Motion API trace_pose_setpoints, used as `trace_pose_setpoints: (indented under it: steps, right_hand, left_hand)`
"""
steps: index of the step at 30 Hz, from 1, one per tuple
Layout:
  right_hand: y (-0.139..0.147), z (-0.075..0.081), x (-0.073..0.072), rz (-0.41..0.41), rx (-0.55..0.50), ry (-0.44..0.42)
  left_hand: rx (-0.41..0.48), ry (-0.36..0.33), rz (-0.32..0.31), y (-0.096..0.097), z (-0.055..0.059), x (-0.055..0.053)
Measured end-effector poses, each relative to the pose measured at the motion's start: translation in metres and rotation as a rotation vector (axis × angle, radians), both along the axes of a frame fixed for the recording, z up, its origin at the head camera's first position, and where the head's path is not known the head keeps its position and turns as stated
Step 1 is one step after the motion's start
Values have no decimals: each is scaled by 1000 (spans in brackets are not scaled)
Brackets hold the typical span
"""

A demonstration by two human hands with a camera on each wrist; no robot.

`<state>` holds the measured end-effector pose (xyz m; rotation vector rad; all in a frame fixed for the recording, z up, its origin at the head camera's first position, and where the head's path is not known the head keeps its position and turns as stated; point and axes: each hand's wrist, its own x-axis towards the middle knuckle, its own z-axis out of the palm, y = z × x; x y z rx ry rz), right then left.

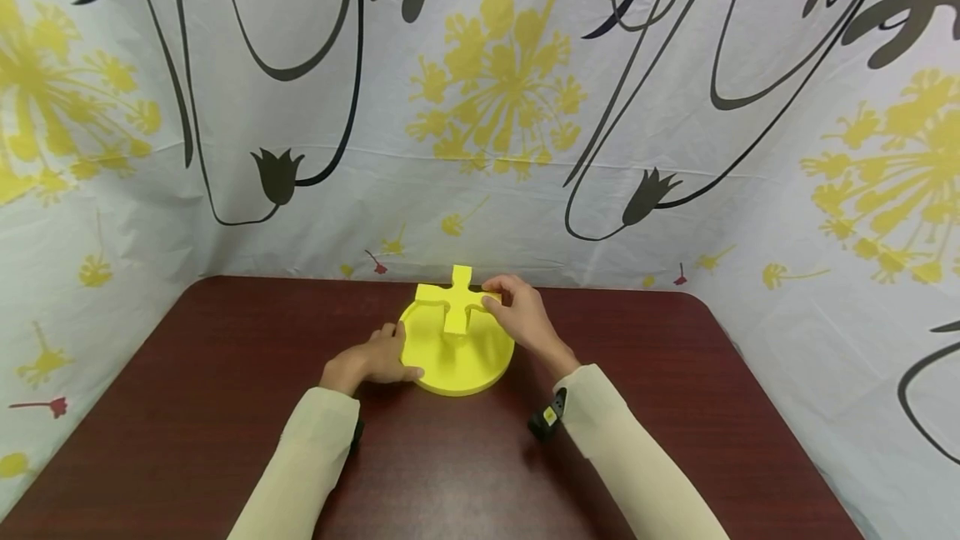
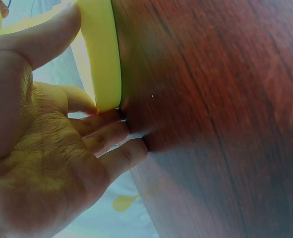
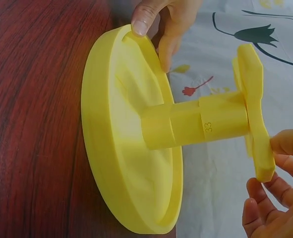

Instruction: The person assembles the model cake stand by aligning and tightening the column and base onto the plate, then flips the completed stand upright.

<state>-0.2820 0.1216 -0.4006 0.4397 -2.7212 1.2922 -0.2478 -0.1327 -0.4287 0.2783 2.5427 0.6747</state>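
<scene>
A yellow round base (image 1: 465, 372) with a raised rim lies flat on the table. From its middle rises a yellow post (image 3: 186, 121), marked 33 and made of stacked sections. On top of the post sits a yellow four-armed cross piece (image 1: 457, 298). My left hand (image 1: 381, 357) holds the base by its left edge, thumb at the near side and fingers spread round the far side, as the left wrist view shows. With thumb and fingers, my right hand (image 1: 523, 319) pinches the end of the cross piece's right arm.
The dark reddish-brown table (image 1: 187, 390) reaches back to a white hanging cloth (image 1: 510, 223) printed with flowers. This cloth also runs along the left and right sides. The base stands near the table's back edge.
</scene>
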Motion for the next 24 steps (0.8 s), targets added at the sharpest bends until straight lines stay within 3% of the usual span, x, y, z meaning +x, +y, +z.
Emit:
trace_pose_setpoints:
  steps: [11, 24]
  right_hand:
    - [-1, -4, -2, 84, -38, 21]
    - [-7, 1, 2, 100, -4, 34]
  left_hand:
    - [-2, 2, 7, 0, -1, -1]
    - [0, -1, 3, 1, 0, -1]
